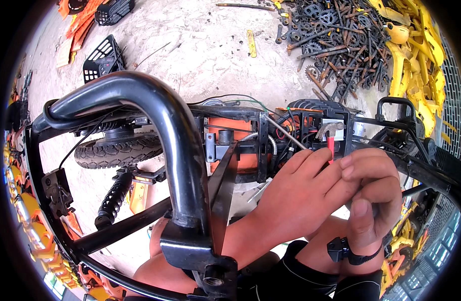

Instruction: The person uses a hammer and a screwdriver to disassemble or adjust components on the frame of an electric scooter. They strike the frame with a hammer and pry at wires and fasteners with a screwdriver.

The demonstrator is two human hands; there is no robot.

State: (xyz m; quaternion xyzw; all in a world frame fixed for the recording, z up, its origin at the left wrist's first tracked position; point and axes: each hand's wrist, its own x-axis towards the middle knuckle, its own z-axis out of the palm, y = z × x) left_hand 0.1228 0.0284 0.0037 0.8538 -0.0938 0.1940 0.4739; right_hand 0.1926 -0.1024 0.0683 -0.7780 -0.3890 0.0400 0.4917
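Note:
My left hand (pixel 301 188) reaches over the vehicle frame from the lower left, back upward and fingers curled. A thin metal rod (pixel 286 131) runs from the frame into that hand, and its near end is hidden there. My right hand (pixel 375 188) wears a black wristband (pixel 338 249). Its bent fingers press against those of my left hand, and whatever lies between them cannot be made out. Just beyond the hands is a hammer (pixel 329 130) with a red handle, its lower part covered by my fingers. Underneath spreads the black vehicle frame (pixel 263 145) with wires and orange panels.
A thick bent black tube (pixel 162 100) rises close in front at left. Behind it are a treaded tire (pixel 117 152) and a coil shock absorber (pixel 116 198). Rusty metal parts (pixel 336 45) are heaped at the far right beside yellow panels (pixel 424 55). Black baskets (pixel 104 57) lie far left.

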